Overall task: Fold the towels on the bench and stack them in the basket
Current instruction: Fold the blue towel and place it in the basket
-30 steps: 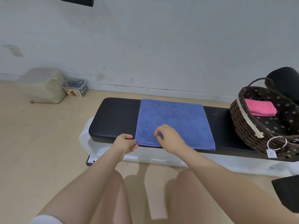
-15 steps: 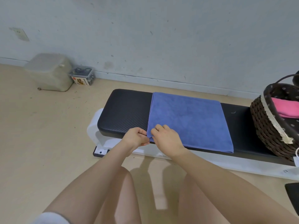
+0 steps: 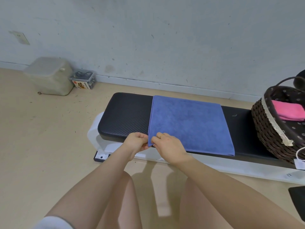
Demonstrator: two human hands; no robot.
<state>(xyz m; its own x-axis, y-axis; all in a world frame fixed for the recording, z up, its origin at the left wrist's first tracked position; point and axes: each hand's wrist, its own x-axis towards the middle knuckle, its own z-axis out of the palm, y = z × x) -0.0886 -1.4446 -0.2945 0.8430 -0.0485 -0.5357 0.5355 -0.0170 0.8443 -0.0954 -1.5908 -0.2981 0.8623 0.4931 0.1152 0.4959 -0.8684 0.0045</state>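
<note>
A blue towel [image 3: 189, 124] lies flat across the middle of the black padded bench [image 3: 125, 116]. My left hand [image 3: 136, 143] and my right hand [image 3: 168, 147] meet at the towel's near left corner, and both pinch that corner at the bench's front edge. A dark woven basket [image 3: 270, 129] stands on the bench's right end, with a folded pink towel [image 3: 288, 112] inside it.
A whitish plastic container [image 3: 49, 76] and a small clear box [image 3: 84, 80] sit on the floor by the wall at the left. The bench's white base [image 3: 214, 164] runs along the floor in front of my knees. A dark object [image 3: 298, 204] lies at the right edge.
My right hand slid left along the towel's near edge to the corner and joined my left hand there. The view shifted left, so the basket now sits partly out of frame.
</note>
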